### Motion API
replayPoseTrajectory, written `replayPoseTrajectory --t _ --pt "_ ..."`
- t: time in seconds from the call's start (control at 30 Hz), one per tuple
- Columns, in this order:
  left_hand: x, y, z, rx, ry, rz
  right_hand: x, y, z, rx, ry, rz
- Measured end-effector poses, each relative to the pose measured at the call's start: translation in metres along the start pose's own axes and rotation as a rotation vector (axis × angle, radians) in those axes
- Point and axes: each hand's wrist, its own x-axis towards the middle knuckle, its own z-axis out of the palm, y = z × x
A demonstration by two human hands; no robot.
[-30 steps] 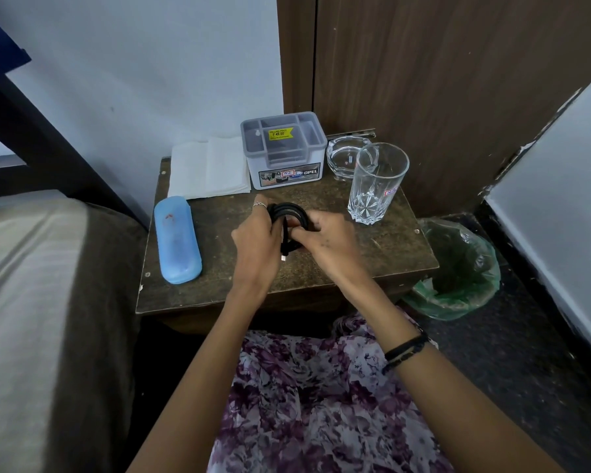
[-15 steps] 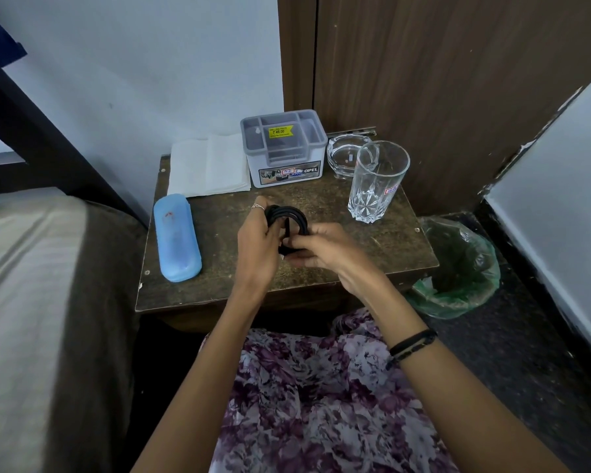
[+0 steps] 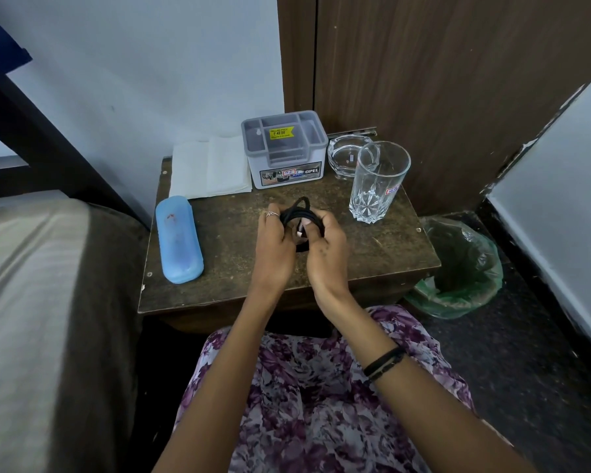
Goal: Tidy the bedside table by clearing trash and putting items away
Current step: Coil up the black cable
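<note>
Both hands meet above front-middle of worn dark wooden table (image 3: 372,254). Left hand (image 3: 273,247) grips left side of coiled black cable (image 3: 299,210); right hand (image 3: 325,250) pinches cable's right side, pale plug end showing between thumbs. Since half second ago: hands drawn closer, coil tighter, loops gathered. Judgement: winding nearly finished, stowing next. Beyond: blue plastic oblong case (image 3: 179,238) left, clear cut-glass tumbler (image 3: 376,180) right, grey compartmented organiser box (image 3: 284,150) at back, likely home for cable.
</note>
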Motion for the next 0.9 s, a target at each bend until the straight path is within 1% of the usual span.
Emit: replayPoseTrajectory --t 0.07,0.13,0.2,0.23,0.27,0.33,0.43,0.5,0.6,0.63,0.73,0.77,0.83,0.9 --pt "0.004 0.001 -0.003 -0.035 -0.049 -0.054 0.001 -0.001 -0.002 0.091 -0.028 0.057" --pt "0.005 0.0 -0.007 -0.129 -0.092 -0.113 0.007 -0.002 -0.006 0.24 -0.097 0.202" --pt "0.006 -0.003 -0.011 -0.207 -0.099 -0.17 0.012 -0.003 -0.013 0.345 -0.255 0.342" --pt "0.005 -0.004 -0.012 -0.234 -0.088 -0.192 0.013 -0.004 -0.017 0.399 -0.348 0.366" --pt "0.003 -0.005 -0.013 -0.261 -0.079 -0.207 0.013 -0.003 -0.02 0.453 -0.423 0.36" --pt "0.0 -0.005 -0.012 -0.299 -0.064 -0.22 0.013 -0.002 -0.026 0.535 -0.513 0.324" --pt "-0.002 -0.004 -0.012 -0.326 -0.044 -0.241 0.012 0.0 -0.032 0.617 -0.586 0.336" --pt "-0.003 -0.003 -0.011 -0.336 -0.046 -0.255 0.011 0.001 -0.034 0.597 -0.618 0.324" --pt "-0.002 -0.003 -0.01 -0.316 -0.035 -0.279 0.009 0.002 -0.032 0.486 -0.556 0.225" --pt "-0.001 -0.004 -0.009 -0.31 -0.019 -0.298 0.008 0.002 -0.031 0.413 -0.506 0.155" --pt "0.004 -0.007 -0.009 -0.293 0.045 -0.341 0.009 0.005 -0.026 0.031 -0.316 -0.11" --pt "0.005 -0.008 -0.009 -0.291 0.05 -0.34 0.009 0.005 -0.025 -0.058 -0.259 -0.185" --pt "0.006 -0.008 -0.009 -0.282 0.059 -0.331 0.008 0.005 -0.021 -0.163 -0.162 -0.342" --pt "0.006 -0.01 -0.01 -0.259 0.087 -0.331 0.004 0.007 -0.018 -0.242 -0.11 -0.463"
